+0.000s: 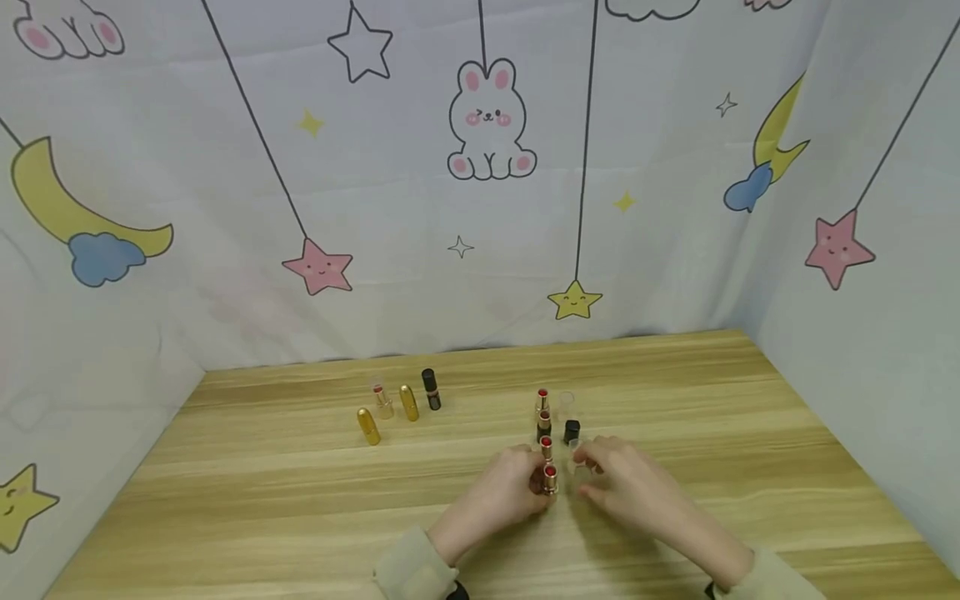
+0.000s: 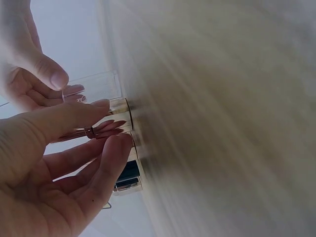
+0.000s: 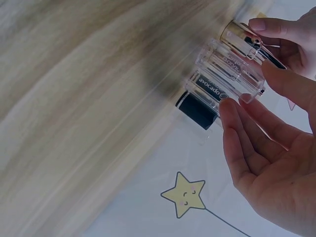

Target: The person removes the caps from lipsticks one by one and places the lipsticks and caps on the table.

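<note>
My left hand (image 1: 504, 490) pinches the base of the nearest uncapped red lipstick (image 1: 551, 478), which stands upright on the table. Its gold base (image 2: 120, 116) shows between thumb and fingers in the left wrist view. Behind it in a row stand more open lipsticks (image 1: 546, 448). To the right, the thumb and fingers of my right hand (image 1: 628, 477) hold the upper end of a clear lipstick cap (image 3: 232, 69) that stands upright. Beyond that cap are another clear cap marked "avocado" (image 3: 210, 88) and a black cap (image 1: 572, 431).
At the back left stand two gold bullet-shaped tubes (image 1: 368, 427), a lipstick under a clear cap (image 1: 382, 403) and a black tube (image 1: 431, 390). Another clear cap (image 1: 567, 406) stands behind the black one. A printed curtain (image 1: 405, 192) borders the wooden table (image 1: 262, 492).
</note>
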A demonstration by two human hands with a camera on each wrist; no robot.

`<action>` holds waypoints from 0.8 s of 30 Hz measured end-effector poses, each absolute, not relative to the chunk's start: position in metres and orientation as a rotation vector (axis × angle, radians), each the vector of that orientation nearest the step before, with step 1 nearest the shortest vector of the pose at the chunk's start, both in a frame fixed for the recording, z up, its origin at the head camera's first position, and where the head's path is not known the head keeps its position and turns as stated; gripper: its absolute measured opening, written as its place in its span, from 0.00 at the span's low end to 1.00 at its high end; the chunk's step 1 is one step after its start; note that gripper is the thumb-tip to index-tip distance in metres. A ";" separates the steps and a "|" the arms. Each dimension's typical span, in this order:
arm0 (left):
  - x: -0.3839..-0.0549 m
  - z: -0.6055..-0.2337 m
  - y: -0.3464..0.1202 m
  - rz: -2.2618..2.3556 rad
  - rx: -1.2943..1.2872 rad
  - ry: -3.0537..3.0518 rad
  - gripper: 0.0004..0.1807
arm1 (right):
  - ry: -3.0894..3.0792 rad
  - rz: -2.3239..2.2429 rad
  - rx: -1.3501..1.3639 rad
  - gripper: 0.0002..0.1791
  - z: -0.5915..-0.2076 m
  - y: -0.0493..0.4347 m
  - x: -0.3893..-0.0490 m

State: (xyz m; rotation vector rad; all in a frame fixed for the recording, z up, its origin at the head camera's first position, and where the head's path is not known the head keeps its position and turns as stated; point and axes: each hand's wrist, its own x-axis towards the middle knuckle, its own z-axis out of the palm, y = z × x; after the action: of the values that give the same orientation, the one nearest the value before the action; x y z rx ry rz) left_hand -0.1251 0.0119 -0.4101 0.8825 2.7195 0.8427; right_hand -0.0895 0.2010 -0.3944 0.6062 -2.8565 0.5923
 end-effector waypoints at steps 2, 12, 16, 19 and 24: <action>-0.124 -0.409 0.011 0.865 0.856 2.712 0.10 | -2.863 0.582 0.577 0.16 -0.393 0.201 -0.090; -0.125 -0.409 -0.001 0.910 0.798 2.708 0.15 | -2.850 0.637 0.488 0.11 -0.382 0.197 -0.091; -0.126 -0.409 -0.007 0.879 0.811 2.744 0.16 | -2.829 0.622 0.486 0.08 -0.377 0.195 -0.093; -0.127 -0.408 -0.011 0.858 0.797 2.769 0.16 | -2.809 0.610 0.488 0.04 -0.374 0.192 -0.094; -0.130 -0.404 -0.018 0.865 0.736 2.796 0.15 | -2.760 0.598 0.522 0.03 -0.367 0.188 -0.098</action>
State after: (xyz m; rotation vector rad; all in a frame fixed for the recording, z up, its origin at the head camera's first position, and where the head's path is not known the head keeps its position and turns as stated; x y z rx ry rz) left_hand -0.1298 -0.0181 -0.4044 0.7356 2.7958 0.8650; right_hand -0.0983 0.1883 -0.3672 0.5220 -2.7602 0.5982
